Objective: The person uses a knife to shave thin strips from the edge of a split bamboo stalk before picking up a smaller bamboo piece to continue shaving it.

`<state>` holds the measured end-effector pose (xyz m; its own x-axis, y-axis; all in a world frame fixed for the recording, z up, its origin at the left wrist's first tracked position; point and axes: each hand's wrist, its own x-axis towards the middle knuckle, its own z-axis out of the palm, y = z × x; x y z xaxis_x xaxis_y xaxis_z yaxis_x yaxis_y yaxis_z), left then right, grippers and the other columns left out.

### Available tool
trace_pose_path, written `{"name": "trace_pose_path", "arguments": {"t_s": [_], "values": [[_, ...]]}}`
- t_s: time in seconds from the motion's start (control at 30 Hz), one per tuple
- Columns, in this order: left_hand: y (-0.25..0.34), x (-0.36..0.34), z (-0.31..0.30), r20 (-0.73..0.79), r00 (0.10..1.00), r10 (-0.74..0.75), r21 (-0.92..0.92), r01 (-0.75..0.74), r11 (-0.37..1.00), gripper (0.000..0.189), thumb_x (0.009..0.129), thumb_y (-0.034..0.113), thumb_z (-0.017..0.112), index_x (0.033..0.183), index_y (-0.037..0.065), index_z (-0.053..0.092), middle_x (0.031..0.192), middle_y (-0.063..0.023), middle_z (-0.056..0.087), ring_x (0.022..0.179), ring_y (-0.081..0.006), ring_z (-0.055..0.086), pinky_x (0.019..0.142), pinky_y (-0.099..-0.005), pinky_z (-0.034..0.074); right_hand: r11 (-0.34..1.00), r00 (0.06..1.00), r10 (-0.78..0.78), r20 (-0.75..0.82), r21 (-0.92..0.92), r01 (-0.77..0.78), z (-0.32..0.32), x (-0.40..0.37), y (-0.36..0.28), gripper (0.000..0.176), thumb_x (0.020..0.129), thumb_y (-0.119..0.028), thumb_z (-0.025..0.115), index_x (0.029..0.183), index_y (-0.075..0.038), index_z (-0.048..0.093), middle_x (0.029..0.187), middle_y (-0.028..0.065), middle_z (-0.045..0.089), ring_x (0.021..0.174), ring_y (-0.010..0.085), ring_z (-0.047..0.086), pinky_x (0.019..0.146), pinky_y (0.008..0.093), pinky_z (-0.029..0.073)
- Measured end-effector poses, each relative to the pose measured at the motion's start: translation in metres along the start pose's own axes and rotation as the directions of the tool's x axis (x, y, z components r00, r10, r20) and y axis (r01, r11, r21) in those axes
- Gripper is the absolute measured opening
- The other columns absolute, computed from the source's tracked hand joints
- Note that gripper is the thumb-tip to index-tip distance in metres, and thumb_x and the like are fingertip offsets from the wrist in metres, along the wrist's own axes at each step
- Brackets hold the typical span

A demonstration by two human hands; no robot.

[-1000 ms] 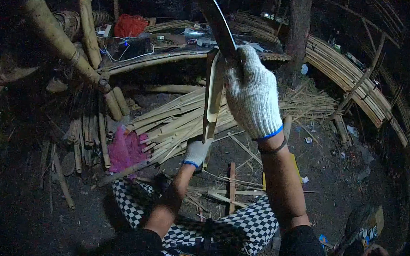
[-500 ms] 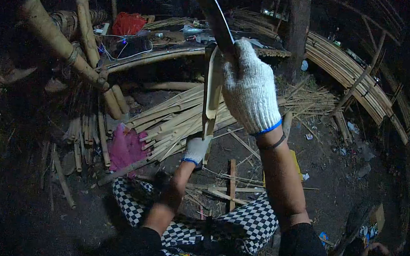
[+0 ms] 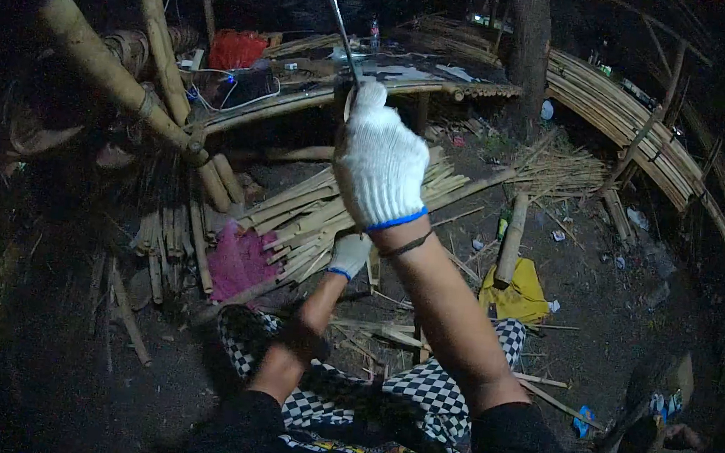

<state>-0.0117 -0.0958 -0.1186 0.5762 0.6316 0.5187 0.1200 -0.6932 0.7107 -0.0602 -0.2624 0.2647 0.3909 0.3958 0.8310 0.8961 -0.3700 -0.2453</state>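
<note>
Outdoors at night, on littered dirt ground (image 3: pixel 190 366), w/ checkered trousers (image 3: pixel 434 394) at 6 o'clk. Reaching gloved L hand (image 3: pixel 350 253) out nr centre; can't see fingers, so can't tell how closed or if gripping. Just beyond, twd 12, holding knife (image 3: pixel 342 25) in tightly closed, gloved R hand (image 3: pixel 383 164), w/ blade up twd 11. Right by R thumb, prob. bamboo piece (image 3: pixel 349 106), mostly hidden behind glove. By the look, mid blade-work on bamboo; calls for steady hold & L fingers clear of blade. Farther: bamboo strips (image 3: pixel 297 210) at 9, then platform (image 3: pixel 407 88) at 12.
</note>
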Motion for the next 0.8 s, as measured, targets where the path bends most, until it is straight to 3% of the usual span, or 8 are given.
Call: {"name": "trace_pose_path", "arguments": {"t_s": [0.03, 0.2, 0.4, 0.47, 0.53, 0.57, 0.7, 0.8], "values": [[0.002, 0.008, -0.006, 0.309, 0.950, -0.050, 0.426, -0.091, 0.900, 0.041, 0.091, 0.037, 0.043, 0.090, 0.003, 0.066, 0.090, -0.0267, 0.064, 0.083, -0.0426, 0.062, 0.072, -0.0493, 0.048, 1.000, 1.000, -0.010, -0.023, -0.011, 0.010, 0.001, -0.005, -0.002, 0.019, 0.084, -0.015, 0.056, 0.094, -0.002, 0.048, 0.066, 0.0150, 0.061, 0.059, 0.0337, 0.065, 0.049, 0.0401, 0.052], [0.011, 0.000, -0.016, 0.211, 0.973, -0.096, 0.140, 0.067, 0.988, 0.044, 0.091, 0.039, 0.042, 0.091, 0.002, 0.066, 0.091, -0.0268, 0.064, 0.083, -0.0432, 0.062, 0.073, -0.0498, 0.047, 0.997, 0.995, 0.008, -0.101, 0.077, -0.001, 0.008, -0.019, -0.004, 0.019, 0.085, -0.016, 0.056, 0.096, -0.003, 0.048, 0.070, 0.0154, 0.061, 0.060, 0.0333, 0.064, 0.050, 0.0414, 0.051], [-0.030, -0.001, 0.013, 0.204, 0.971, -0.124, -0.134, 0.153, 0.979, 0.048, 0.092, 0.041, 0.040, 0.091, 0.001, 0.065, 0.093, -0.0269, 0.064, 0.084, -0.0439, 0.062, 0.075, -0.0503, 0.047, 0.984, 0.995, 0.041, 0.092, 0.169, -0.056, -0.021, -0.010, 0.009, 0.021, 0.089, -0.020, 0.053, 0.097, -0.002, 0.047, 0.067, 0.0204, 0.061, 0.062, 0.0383, 0.063, 0.053, 0.0466, 0.050], [0.026, -0.003, -0.018, 0.204, 0.975, -0.083, 0.037, 0.077, 0.996, 0.053, 0.093, 0.047, 0.038, 0.091, 0.001, 0.065, 0.095, -0.0273, 0.063, 0.085, -0.0448, 0.061, 0.077, -0.0512, 0.046, 0.982, 0.993, 0.053, 0.105, 0.177, -0.071, -0.030, -0.003, 0.014, 0.021, 0.091, -0.023, 0.051, 0.095, -0.002, 0.049, 0.064, 0.0225, 0.060, 0.062, 0.0406, 0.062, 0.054, 0.0490, 0.048], [0.039, -0.001, -0.022, 0.365, 0.908, -0.206, 0.308, 0.091, 0.947, 0.051, 0.094, 0.048, 0.038, 0.096, 0.006, 0.065, 0.092, -0.0257, 0.064, 0.085, -0.0436, 0.061, 0.074, -0.0510, 0.047, 0.985, 0.998, -0.048, 0.051, 0.166, 0.039, -0.033, 0.001, 0.021, 0.017, 0.091, -0.020, 0.047, 0.093, -0.003, 0.049, 0.065, 0.0198, 0.063, 0.061, 0.0376, 0.064, 0.052, 0.0467, 0.049], [0.056, 0.000, -0.040, 0.451, 0.892, -0.028, 0.408, -0.178, 0.895, 0.045, 0.095, 0.045, 0.038, 0.102, 0.009, 0.064, 0.089, -0.0244, 0.064, 0.084, -0.0419, 0.062, 0.071, -0.0509, 0.047, 0.982, 0.998, -0.049, 0.035, 0.184, 0.042, -0.026, 0.003, 0.026, 0.018, 0.093, -0.021, 0.046, 0.092, -0.004, 0.050, 0.065, 0.0206, 0.062, 0.060, 0.0391, 0.063, 0.052, 0.0485, 0.048], [0.098, 0.003, -0.060, 0.408, 0.910, -0.070, 0.346, -0.082, 0.935, 0.040, 0.096, 0.041, 0.038, 0.107, 0.012, 0.062, 0.086, -0.0235, 0.064, 0.083, -0.0407, 0.062, 0.068, -0.0508, 0.047, 0.946, 0.999, -0.008, -0.032, 0.323, 0.018, -0.017, 0.004, 0.033, 0.020, 0.093, -0.023, 0.050, 0.095, -0.003, 0.050, 0.061, 0.0218, 0.060, 0.060, 0.0410, 0.062, 0.053, 0.0503, 0.047], [0.105, 0.007, -0.059, 0.409, 0.873, -0.266, 0.323, 0.134, 0.937, 0.048, 0.092, 0.051, 0.039, 0.106, 0.012, 0.064, 0.097, -0.0257, 0.063, 0.092, -0.0455, 0.059, 0.080, -0.0514, 0.046, 0.930, 0.999, 0.005, -0.032, 0.366, 0.007, -0.010, 0.008, 0.040, 0.020, 0.092, -0.023, 0.051, 0.096, -0.003, 0.050, 0.063, 0.0228, 0.060, 0.061, 0.0416, 0.062, 0.054, 0.0509, 0.048]]}}
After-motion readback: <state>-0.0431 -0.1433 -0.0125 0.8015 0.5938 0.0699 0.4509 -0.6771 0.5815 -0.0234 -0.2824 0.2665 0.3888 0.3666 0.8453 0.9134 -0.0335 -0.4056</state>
